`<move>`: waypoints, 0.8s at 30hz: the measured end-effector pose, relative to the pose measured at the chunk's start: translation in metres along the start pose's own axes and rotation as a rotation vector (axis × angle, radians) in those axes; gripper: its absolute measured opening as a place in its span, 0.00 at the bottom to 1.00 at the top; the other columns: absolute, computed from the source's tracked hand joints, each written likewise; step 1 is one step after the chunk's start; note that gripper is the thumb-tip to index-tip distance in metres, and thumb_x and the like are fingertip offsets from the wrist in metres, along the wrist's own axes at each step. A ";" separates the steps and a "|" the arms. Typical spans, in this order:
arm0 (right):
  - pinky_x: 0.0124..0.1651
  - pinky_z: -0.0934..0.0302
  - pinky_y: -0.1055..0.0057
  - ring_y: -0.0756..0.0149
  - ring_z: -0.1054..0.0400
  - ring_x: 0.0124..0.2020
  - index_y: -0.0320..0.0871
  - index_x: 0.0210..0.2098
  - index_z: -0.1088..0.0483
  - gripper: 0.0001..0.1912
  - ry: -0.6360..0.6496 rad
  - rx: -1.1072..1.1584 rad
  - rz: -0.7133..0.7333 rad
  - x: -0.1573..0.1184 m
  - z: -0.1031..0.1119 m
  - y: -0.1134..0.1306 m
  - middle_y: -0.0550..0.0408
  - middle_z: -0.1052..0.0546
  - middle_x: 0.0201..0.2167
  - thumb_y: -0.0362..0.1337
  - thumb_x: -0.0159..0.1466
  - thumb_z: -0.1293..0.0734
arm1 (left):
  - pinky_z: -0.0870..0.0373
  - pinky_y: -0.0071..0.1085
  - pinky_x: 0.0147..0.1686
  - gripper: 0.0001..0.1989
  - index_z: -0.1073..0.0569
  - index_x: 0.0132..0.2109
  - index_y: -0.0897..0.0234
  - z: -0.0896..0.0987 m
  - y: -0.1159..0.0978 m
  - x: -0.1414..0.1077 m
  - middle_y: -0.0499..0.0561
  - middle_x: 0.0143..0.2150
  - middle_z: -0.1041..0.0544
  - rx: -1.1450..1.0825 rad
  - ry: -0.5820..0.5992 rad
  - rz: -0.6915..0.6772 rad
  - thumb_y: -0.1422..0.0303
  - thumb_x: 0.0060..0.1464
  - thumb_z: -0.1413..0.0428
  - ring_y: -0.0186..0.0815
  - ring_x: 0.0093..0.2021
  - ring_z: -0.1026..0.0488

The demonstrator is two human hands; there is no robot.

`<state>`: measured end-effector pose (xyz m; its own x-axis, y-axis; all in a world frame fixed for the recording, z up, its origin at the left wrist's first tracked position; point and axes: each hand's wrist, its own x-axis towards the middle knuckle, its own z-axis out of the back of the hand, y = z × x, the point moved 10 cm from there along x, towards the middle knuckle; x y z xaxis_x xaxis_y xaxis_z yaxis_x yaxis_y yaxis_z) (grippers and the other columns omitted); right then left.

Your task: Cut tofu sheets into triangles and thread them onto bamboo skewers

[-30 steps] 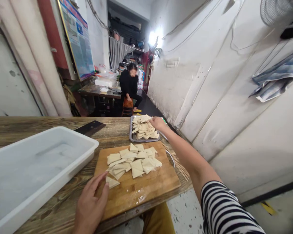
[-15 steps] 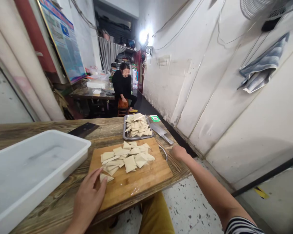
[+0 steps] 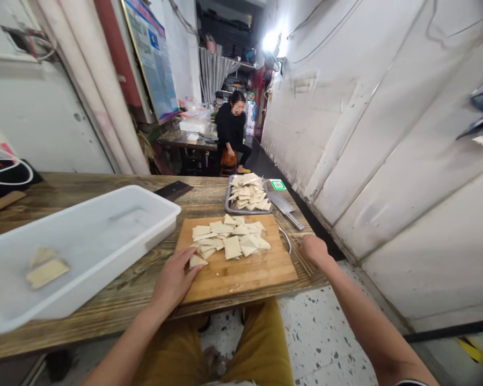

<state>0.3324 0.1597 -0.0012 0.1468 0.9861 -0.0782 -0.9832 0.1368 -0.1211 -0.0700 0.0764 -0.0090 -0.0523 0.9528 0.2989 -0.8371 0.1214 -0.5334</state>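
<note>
On table (image 3: 203,199), cutting board (image 3: 245,279) lies at near edge bearing cut pieces (image 3: 232,246), tray (image 3: 249,211) with heaped pieces (image 3: 249,192) behind it at far edge, cleaver (image 3: 280,203) and sticks (image 3: 306,266) along right edge, tub (image 3: 163,229) left of board, two slices (image 3: 47,274) inside

the cut pieces (image 3: 232,247) are plain pale cream; the chopping board (image 3: 241,281) is honey-brown; the thin sticks (image 3: 304,261) are tan. the worktop (image 3: 205,198) is brown, streaked with darker grain. the tub (image 3: 116,279) is white. the cleaver (image 3: 280,202) is silver-grey. the trousers (image 3: 265,343) are mustard. the floor (image 3: 317,321) is white, speckled dark grey.
</note>
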 end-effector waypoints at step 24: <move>0.30 0.39 0.73 0.65 0.33 0.27 0.44 0.32 0.36 0.07 -0.249 1.177 0.377 -0.136 0.015 0.100 0.55 0.30 0.26 0.41 0.60 0.40 | 0.38 0.41 0.44 0.21 0.28 0.31 0.66 0.027 -0.025 -0.001 0.61 0.36 0.28 0.333 -0.017 0.133 0.51 0.48 0.49 0.49 0.43 0.33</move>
<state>0.2120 0.0403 0.0125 -0.0620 0.9557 0.2879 -0.4798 -0.2815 0.8310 -0.0639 0.0646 0.0249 -0.1796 0.9490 0.2591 -0.9538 -0.1034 -0.2821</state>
